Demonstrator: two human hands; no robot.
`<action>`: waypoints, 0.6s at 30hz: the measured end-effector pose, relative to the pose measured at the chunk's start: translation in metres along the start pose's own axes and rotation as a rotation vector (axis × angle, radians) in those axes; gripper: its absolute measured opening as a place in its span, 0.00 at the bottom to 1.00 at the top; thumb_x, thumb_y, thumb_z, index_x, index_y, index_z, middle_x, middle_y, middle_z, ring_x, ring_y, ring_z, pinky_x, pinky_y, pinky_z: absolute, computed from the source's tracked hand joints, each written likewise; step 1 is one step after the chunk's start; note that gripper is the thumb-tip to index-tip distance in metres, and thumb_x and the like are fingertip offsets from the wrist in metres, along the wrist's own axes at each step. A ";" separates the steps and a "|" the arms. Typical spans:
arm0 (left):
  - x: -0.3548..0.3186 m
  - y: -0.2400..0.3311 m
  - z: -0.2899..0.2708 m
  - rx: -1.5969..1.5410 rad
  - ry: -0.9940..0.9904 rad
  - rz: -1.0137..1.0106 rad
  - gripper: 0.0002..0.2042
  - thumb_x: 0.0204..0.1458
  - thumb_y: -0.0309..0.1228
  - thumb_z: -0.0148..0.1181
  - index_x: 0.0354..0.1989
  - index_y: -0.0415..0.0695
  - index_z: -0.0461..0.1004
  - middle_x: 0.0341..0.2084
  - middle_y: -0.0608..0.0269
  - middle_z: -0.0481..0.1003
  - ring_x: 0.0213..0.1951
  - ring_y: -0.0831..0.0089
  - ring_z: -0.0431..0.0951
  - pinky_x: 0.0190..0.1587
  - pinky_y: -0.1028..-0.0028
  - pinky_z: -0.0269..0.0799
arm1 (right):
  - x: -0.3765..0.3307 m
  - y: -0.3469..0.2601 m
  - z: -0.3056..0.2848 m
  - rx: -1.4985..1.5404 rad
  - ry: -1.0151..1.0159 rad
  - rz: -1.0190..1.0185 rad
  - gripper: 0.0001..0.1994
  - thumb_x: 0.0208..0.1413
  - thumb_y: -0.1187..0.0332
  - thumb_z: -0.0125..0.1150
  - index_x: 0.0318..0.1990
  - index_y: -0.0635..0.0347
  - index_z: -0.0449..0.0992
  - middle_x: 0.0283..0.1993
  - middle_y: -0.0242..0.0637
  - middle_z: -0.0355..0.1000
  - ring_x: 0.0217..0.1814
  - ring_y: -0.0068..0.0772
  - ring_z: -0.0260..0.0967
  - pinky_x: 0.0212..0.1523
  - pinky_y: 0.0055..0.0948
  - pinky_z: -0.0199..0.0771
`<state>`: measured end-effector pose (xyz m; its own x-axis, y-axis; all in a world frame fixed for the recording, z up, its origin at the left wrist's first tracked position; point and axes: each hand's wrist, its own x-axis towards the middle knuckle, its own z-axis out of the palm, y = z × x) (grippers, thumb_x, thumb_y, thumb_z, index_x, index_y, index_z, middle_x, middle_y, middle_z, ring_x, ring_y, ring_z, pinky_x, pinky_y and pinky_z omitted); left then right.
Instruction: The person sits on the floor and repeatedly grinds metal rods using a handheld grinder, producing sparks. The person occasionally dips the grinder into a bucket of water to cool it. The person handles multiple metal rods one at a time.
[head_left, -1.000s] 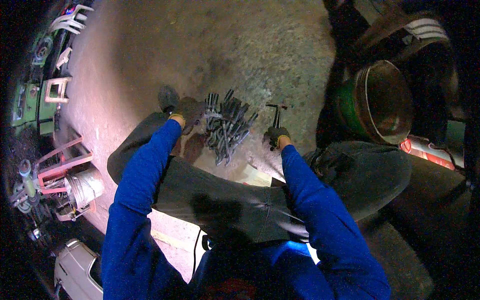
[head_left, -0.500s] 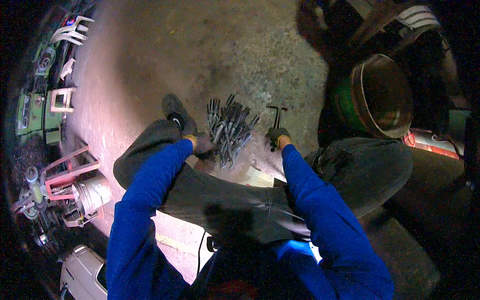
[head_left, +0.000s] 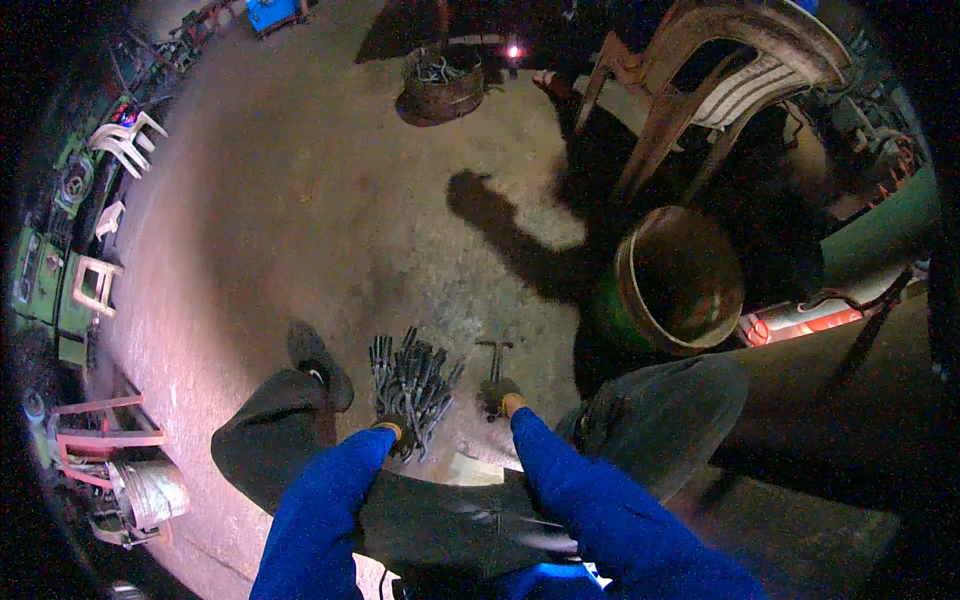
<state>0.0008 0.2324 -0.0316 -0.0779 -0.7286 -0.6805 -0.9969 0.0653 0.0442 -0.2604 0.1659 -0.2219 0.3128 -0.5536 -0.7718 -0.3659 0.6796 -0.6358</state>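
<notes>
A heap of dark, slender metal pieces [head_left: 415, 378] lies on the floor between my feet; their exact kind is too dark to make out. My left hand [head_left: 393, 427], in a dark glove with a yellowish cuff, is at the near left edge of this heap. Its fingers blend into the pieces and do not show clearly. To the right of the heap, my gloved right hand [head_left: 497, 398] is closed round the lower end of a T-shaped metal tool [head_left: 495, 352], whose crosspiece points away from me. A pale flat sheet [head_left: 472, 468] lies between my forearms.
A large green drum [head_left: 625, 280] lies with its mouth open at the right, near my knee. Beyond it stands a dirty plastic chair [head_left: 740, 60]. A round tub [head_left: 445, 95] of metal pieces sits far ahead. White stools [head_left: 97, 285] and a bucket [head_left: 148, 493] line the left.
The view has tilted up, bringing the tub and whole chair into sight. My left hand has moved from beside the heap to its near edge. The right hand keeps the T-shaped tool.
</notes>
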 end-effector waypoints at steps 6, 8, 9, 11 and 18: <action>0.007 0.008 -0.005 0.007 0.028 0.026 0.31 0.52 0.50 0.50 0.61 0.52 0.50 0.62 0.57 0.43 0.63 0.57 0.43 0.62 0.52 0.42 | -0.031 -0.010 -0.016 -0.355 0.140 -0.151 0.20 0.57 0.48 0.50 0.39 0.53 0.78 0.33 0.42 0.77 0.32 0.43 0.76 0.34 0.41 0.76; 0.009 0.007 -0.006 0.010 0.043 0.031 0.33 0.52 0.51 0.50 0.63 0.52 0.48 0.63 0.58 0.40 0.64 0.58 0.41 0.63 0.51 0.40 | -0.035 -0.010 -0.019 -0.210 0.105 -0.211 0.19 0.58 0.49 0.52 0.38 0.54 0.78 0.32 0.42 0.77 0.30 0.43 0.76 0.32 0.41 0.76; 0.007 0.006 -0.005 0.013 0.052 0.030 0.33 0.52 0.51 0.50 0.64 0.53 0.47 0.64 0.58 0.39 0.65 0.58 0.40 0.63 0.51 0.39 | -0.041 -0.011 -0.017 -0.106 0.083 -0.198 0.18 0.58 0.50 0.52 0.38 0.54 0.78 0.32 0.42 0.77 0.29 0.43 0.76 0.31 0.41 0.76; -0.004 -0.003 -0.002 0.020 0.077 0.003 0.35 0.52 0.52 0.50 0.65 0.53 0.45 0.66 0.59 0.37 0.66 0.58 0.37 0.65 0.51 0.37 | -0.053 -0.033 0.002 0.209 0.000 -0.011 0.17 0.58 0.52 0.53 0.38 0.55 0.78 0.32 0.41 0.77 0.28 0.43 0.76 0.29 0.43 0.76; -0.004 0.037 -0.033 0.044 0.575 0.107 0.42 0.52 0.54 0.51 0.71 0.54 0.39 0.71 0.61 0.29 0.71 0.60 0.30 0.69 0.50 0.31 | -0.044 -0.027 -0.017 0.292 0.026 0.033 0.12 0.58 0.57 0.55 0.31 0.54 0.78 0.24 0.33 0.75 0.21 0.34 0.72 0.20 0.39 0.72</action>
<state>-0.0357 0.2157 -0.0031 -0.1846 -0.9685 -0.1669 -0.9826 0.1783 0.0525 -0.2791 0.1639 -0.1708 0.2811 -0.5384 -0.7944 -0.1065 0.8052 -0.5834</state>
